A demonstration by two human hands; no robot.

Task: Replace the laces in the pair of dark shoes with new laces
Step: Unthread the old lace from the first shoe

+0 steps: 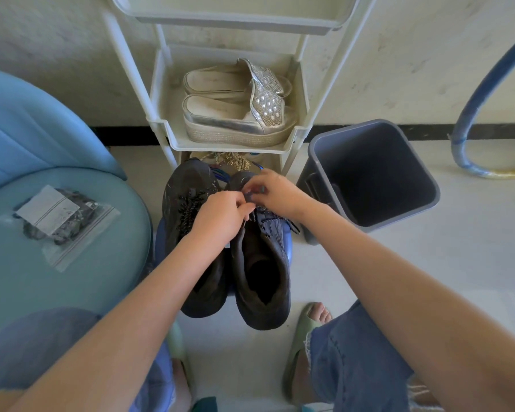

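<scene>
Two dark shoes stand side by side on a low blue stool in front of me, toes pointing away. The left shoe (188, 209) still carries its speckled dark lace. Over the right shoe (262, 272), both hands work at the front eyelets. My left hand (220, 217) pinches the lace (283, 221) near the tongue. Just beyond it, my right hand (272, 193) pinches the same lace with curled fingers. A loose lace end trails off the shoe's right side. A clear bag of new dark laces (58, 223) lies on the blue seat to my left.
A cream plastic rack (167, 126) stands behind the shoes, with silver platform sandals (238, 110) on its shelf. A grey bin (369, 176) sits on the floor to the right. A blue hose (470, 120) curves along the wall. My foot in a green slipper (304, 328) rests below the shoes.
</scene>
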